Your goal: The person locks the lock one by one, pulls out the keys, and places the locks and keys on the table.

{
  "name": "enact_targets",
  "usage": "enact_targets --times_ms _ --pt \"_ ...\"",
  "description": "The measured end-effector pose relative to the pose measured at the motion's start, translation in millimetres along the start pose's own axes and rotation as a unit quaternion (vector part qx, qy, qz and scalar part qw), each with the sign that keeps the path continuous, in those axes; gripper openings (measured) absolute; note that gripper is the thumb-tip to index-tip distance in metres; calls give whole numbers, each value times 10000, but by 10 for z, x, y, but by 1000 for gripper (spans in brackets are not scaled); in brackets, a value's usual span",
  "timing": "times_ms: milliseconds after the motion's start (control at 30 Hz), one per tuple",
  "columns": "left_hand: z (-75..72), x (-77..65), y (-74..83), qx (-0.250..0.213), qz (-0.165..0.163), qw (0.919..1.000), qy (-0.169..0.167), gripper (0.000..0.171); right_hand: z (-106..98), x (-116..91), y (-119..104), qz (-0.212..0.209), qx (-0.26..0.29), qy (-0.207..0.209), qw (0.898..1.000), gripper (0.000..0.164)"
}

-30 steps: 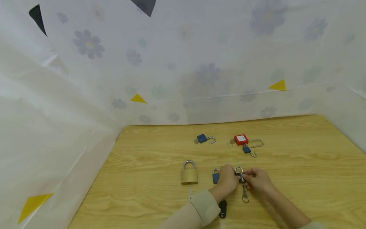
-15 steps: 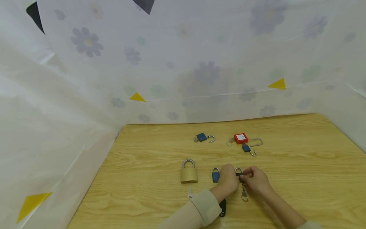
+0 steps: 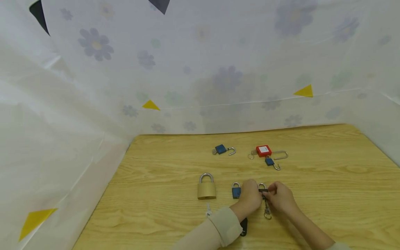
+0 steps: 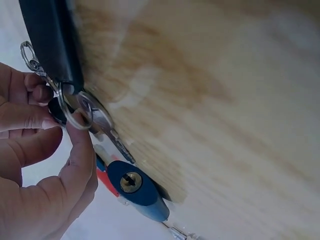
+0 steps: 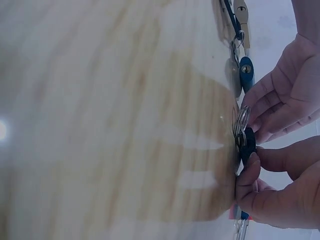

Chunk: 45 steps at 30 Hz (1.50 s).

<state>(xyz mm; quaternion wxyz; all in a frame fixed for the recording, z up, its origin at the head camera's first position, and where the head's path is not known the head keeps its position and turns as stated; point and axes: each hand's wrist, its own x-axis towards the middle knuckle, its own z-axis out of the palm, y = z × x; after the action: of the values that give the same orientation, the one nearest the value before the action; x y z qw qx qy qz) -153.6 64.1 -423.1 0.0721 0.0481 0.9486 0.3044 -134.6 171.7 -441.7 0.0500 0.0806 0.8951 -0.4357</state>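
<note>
A small black padlock [image 3: 263,191] with a silver shackle lies between my two hands, its shackle toward the back. My right hand [image 3: 281,197] pinches its right side between thumb and fingers. From the other side, my left hand [image 3: 250,195] holds it with thumb and fingertips, as the right wrist view shows the padlock [image 5: 248,142] between both hands. Keys on a ring [image 3: 267,211] lie just below the padlock. A blue padlock [image 3: 236,192] lies beside my left hand; the left wrist view shows the keyhole face of this blue padlock [image 4: 137,187].
Left of the blue padlock lies a large brass padlock [image 3: 206,190], with a silver key [image 3: 208,211] below. A black key tag [image 3: 244,226] is partly under my left sleeve. Farther back lie an unlocked blue padlock [image 3: 220,149], a red padlock [image 3: 264,150] and a smaller blue padlock [image 3: 269,161].
The black padlock's body has turned slightly between the fingers, and a bright glint on it is gone. My right fingertips have shifted a little; both hands otherwise stay in place.
</note>
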Motion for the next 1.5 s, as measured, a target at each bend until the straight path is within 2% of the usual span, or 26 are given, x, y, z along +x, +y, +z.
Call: enact_targets --times_ms 133,233,333,500,567,667,767,933,1000,1067,1167,1200,1267,1333,1500 --pt "-60 -25 8 -126 57 9999 -63 20 -55 -19 35 15 -165 71 9998 28" --pt "-131 -16 15 -74 242 9997 -50 26 -124 -23 55 -33 -303 188 9994 29" --pt "-202 30 30 -87 384 9992 -56 34 -198 5 63 -118 -223 320 9992 29" --pt "-253 162 50 -794 416 9955 -321 45 -292 117 59 -363 -73 789 9962 29" --pt "-249 237 56 -947 560 9931 -414 45 -305 175 54 -397 -7 949 9947 30" --pt "-221 362 66 -1042 842 9899 -453 37 -295 285 56 -344 141 1107 9932 31" --pt "-187 485 83 -914 1100 9890 -384 30 -250 416 73 -281 225 1353 9902 29" --pt "-112 645 129 -927 942 9911 -122 24 -148 618 93 -306 94 1847 9823 29" --pt "-65 685 160 -1212 661 9904 -67 22 -118 673 84 -253 -46 2002 9794 31" --pt "-13 715 195 -1617 387 9861 -39 24 -99 707 66 -113 -200 2082 9778 35" --pt "46 743 243 -1902 279 9813 79 34 -85 739 34 164 -481 2116 9760 39" --pt "61 752 254 -1875 304 9817 138 37 -83 746 23 237 -548 2099 9759 41" --pt "80 772 262 -1485 467 9872 342 39 -79 766 5 305 -676 2079 9753 42" --pt "88 790 256 -1228 518 9898 494 36 -76 786 -14 339 -789 2064 9747 42" --pt "114 827 225 -1187 379 9906 567 22 -73 826 -15 395 -1098 2070 9714 37"
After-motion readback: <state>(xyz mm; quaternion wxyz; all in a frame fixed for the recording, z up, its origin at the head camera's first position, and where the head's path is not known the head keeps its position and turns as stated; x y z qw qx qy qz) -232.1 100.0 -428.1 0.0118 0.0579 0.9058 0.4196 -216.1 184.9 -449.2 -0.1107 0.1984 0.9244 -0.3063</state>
